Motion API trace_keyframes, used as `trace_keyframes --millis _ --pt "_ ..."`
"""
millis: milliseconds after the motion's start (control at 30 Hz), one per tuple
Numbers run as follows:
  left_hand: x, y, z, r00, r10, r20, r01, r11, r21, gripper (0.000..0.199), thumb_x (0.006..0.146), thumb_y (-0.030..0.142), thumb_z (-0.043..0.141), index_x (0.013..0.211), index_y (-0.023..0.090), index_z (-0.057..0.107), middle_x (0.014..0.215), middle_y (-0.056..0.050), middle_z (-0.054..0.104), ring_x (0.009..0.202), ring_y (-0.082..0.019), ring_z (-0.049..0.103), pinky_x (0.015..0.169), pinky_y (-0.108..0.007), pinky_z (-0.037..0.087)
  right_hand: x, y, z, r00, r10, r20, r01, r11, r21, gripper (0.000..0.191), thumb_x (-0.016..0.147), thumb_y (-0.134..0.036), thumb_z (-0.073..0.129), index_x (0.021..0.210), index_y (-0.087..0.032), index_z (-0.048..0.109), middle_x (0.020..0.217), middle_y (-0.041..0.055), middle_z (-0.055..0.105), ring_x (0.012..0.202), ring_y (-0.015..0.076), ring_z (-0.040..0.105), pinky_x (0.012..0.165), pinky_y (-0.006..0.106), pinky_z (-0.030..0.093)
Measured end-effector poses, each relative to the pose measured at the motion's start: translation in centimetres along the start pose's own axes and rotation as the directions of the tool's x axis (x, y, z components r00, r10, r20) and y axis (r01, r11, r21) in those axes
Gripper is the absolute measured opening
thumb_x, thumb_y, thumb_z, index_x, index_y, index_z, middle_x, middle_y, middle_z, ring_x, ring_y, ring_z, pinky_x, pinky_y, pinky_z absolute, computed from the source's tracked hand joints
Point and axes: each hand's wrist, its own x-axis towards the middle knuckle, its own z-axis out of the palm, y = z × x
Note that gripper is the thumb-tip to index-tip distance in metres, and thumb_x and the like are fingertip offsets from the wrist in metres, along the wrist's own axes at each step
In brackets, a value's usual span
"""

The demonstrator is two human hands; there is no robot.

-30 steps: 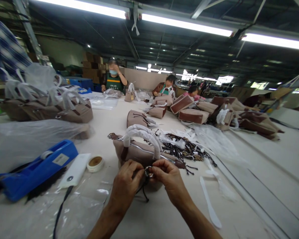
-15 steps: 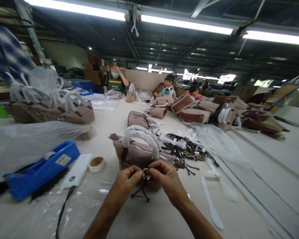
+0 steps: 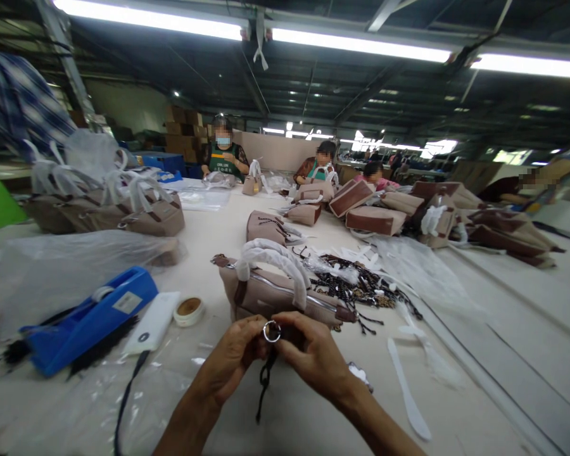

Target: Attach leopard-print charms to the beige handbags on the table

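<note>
Just in front of a taupe handbag (image 3: 261,292), my left hand (image 3: 232,354) pinches a silver metal ring (image 3: 265,335) from its left side. A dark knotted cord (image 3: 265,379) hangs below the ring. My right hand (image 3: 313,351) is closed at the ring's right side, thumb and fingertips on it. The handbag stands upright with a zip along its top and wrapped handles (image 3: 270,250). Whether the ring touches the bag is hidden behind my fingers.
A blue tape dispenser (image 3: 92,320), a white power bank (image 3: 151,322) and a tape roll (image 3: 189,311) lie left. Dark cords (image 3: 361,282) are heaped at right, near a white plastic strip (image 3: 407,392). Several bags (image 3: 377,220) and co-workers are beyond.
The ring has turned to face me and shows as a full circle. My hands have shifted slightly, and the cord hangs lower and straighter. A co-worker's hand has dropped from the face.
</note>
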Motion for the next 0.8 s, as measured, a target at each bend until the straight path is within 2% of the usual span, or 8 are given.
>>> trace_keyframes --millis 100,200,367,467,533,600,667,800 --pt "0.0 0.1 0.0 1.000 -0.028 0.014 0.028 0.998 -0.056 0.024 0.077 0.033 0.068 0.067 0.013 0.060 0.061 0.004 0.046 0.055 -0.008 0.039 0.053 -0.022 0.034 0.1 0.3 -0.6 1.000 -0.024 -0.007 0.023 0.999 -0.033 0.025 0.081 -0.018 0.066 0.105 -0.025 0.069 0.101 0.0017 0.071 0.092 0.0188 0.065 0.084 0.028 0.050" --pt "0.1 -0.1 0.2 0.999 -0.048 0.023 0.050 0.990 -0.131 0.024 0.077 0.031 0.070 0.065 0.013 0.060 0.060 0.004 0.046 0.054 -0.008 0.038 0.052 -0.021 0.034 0.3 0.4 -0.8 0.993 -0.115 -0.022 0.114 0.992 -0.049 0.032 0.078 -0.020 0.073 0.109 -0.025 0.068 0.103 0.0030 0.070 0.097 0.0207 0.063 0.087 0.031 0.049" --pt "0.3 -0.9 0.5 0.996 -0.086 0.006 0.086 0.985 -0.146 0.023 0.075 0.033 0.071 0.069 0.014 0.060 0.060 0.005 0.044 0.054 -0.008 0.038 0.051 -0.020 0.034 0.3 1.0 -0.3 0.987 -0.156 -0.033 0.158 0.985 0.069 0.023 0.082 -0.022 0.071 0.105 -0.026 0.071 0.099 0.0030 0.072 0.093 0.0198 0.065 0.085 0.030 0.050" --pt "0.1 -1.2 0.6 0.998 -0.042 -0.049 0.044 0.999 0.033 0.026 0.079 0.037 0.067 0.068 0.015 0.057 0.060 0.005 0.045 0.054 -0.009 0.039 0.052 -0.020 0.035 0.3 1.5 -0.4 0.986 -0.156 -0.058 0.160 0.985 0.070 0.017 0.085 -0.021 0.066 0.100 -0.025 0.073 0.093 0.0031 0.074 0.087 0.0194 0.067 0.080 0.029 0.052" --pt "-0.4 -1.2 0.5 0.989 0.098 -0.110 -0.070 0.971 0.230 0.024 0.082 0.037 0.063 0.071 0.017 0.057 0.062 0.004 0.049 0.057 -0.011 0.043 0.055 -0.022 0.038 0.3 1.7 -0.5 0.991 -0.122 -0.059 0.125 0.991 0.041 0.016 0.084 -0.021 0.066 0.097 -0.025 0.075 0.089 0.0027 0.074 0.081 0.0194 0.068 0.076 0.028 0.053" --pt "-1.0 -1.1 0.5 0.966 0.237 -0.098 -0.174 0.886 0.429 0.017 0.083 0.036 0.062 0.081 0.019 0.060 0.069 0.002 0.055 0.064 -0.013 0.050 0.061 -0.024 0.042 0.3 1.8 -0.7 0.996 -0.061 -0.060 0.062 0.998 0.021 0.015 0.082 -0.021 0.067 0.094 -0.025 0.076 0.086 0.0024 0.075 0.078 0.0193 0.069 0.073 0.028 0.053" --pt "-1.5 -1.1 0.5 0.951 0.309 -0.007 -0.248 0.779 0.575 0.012 0.084 0.032 0.062 0.088 0.021 0.063 0.080 0.000 0.060 0.074 -0.017 0.056 0.069 -0.027 0.045 0.4 1.8 -0.6 0.998 0.005 -0.062 -0.003 1.000 0.029 0.014 0.081 -0.022 0.067 0.092 -0.025 0.076 0.086 0.0022 0.075 0.077 0.0196 0.069 0.073 0.028 0.053" --pt "-1.4 -1.3 0.7 0.917 0.396 0.049 -0.308 0.626 0.716 0.013 0.086 0.030 0.059 0.077 0.021 0.063 0.081 -0.001 0.061 0.079 -0.019 0.058 0.073 -0.028 0.044 0.5 2.0 -0.3 0.991 0.132 -0.037 -0.127 0.985 0.120 0.016 0.079 -0.023 0.067 0.092 -0.022 0.076 0.086 0.0020 0.075 0.079 0.0195 0.068 0.071 0.027 0.052"
